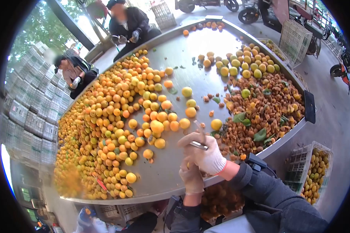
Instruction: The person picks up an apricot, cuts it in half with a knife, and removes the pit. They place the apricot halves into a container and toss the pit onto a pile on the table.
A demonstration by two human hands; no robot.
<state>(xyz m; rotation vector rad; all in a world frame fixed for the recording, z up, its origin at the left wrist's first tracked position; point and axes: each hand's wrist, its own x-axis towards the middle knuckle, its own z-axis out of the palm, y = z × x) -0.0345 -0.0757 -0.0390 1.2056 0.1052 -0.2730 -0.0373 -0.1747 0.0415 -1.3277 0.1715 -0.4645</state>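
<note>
In a white glove, my right hand [208,153] is closed around a small metal hand tool [199,145], its exact kind blurred. My left hand [191,178], also gloved, sits just below and touches the right, fingers curled; whatever it may hold is hidden. Both hands are above the near edge of a metal table [159,176]. Left of them spreads a large heap of round orange-yellow fruits [116,112]. A single yellow fruit [216,124] lies just beyond my right hand. On the right is a pile of brown trimmings [256,112] with green leaves.
More yellow-green fruits [256,62] lie behind the trimmings. A crate of fruit [315,174] stands on the floor at right, and another white crate [295,40] farther back. Two people work along the left side, near stacked crates [31,116]. A red-handled tool [100,182] lies among the fruits.
</note>
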